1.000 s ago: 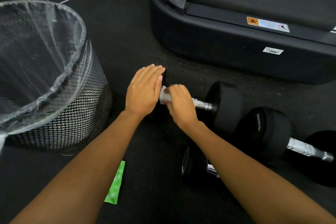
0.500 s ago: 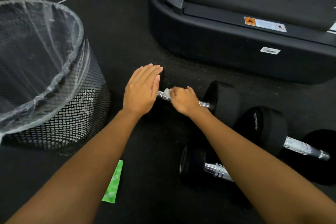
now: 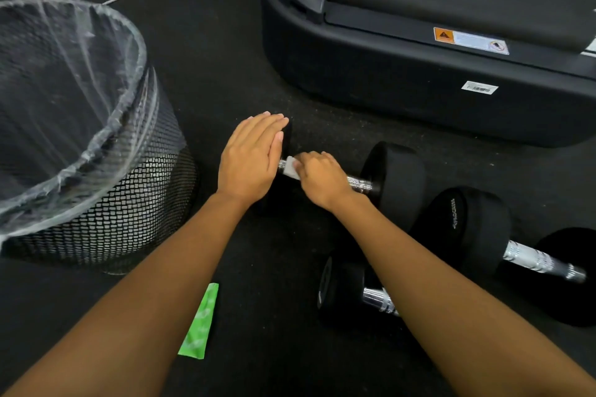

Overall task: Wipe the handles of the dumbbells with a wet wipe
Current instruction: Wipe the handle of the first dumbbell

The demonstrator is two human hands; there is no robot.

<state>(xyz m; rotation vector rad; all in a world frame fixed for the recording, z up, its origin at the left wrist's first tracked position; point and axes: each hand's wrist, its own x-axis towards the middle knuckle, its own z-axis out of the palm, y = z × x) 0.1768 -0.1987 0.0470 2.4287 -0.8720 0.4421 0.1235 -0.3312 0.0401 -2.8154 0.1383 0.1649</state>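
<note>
Viewing from the head camera, looking down at a dark floor point(image 3: 258, 364).

Centre of frame: the right hand point(image 3: 322, 180) is gripping a white wet wipe point(image 3: 291, 167), with the fingers curling over it and pressing it onto the chrome handle point(image 3: 358, 184) of the first dumbbell point(image 3: 398, 177). The wipe is showing at the left end of the handle, just beside the left hand point(image 3: 250, 159). The left hand is lying flat, fingers straight and together, on the left head of that dumbbell and is hiding most of it. The two hands are sitting close together; whether they are touching cannot be told.

Lower right: a second dumbbell point(image 3: 477, 229) is lying on the floor with its handle bare. A third dumbbell point(image 3: 342, 290) is lying below it, partly hidden by the right forearm.

Left of frame: a mesh bin point(image 3: 129, 203) with a clear liner is standing upright.

Bottom centre: a green packet point(image 3: 200, 322) is lying flat on the floor between the forearms.

Upper right: a black treadmill base point(image 3: 419, 100) is filling the corner.
</note>
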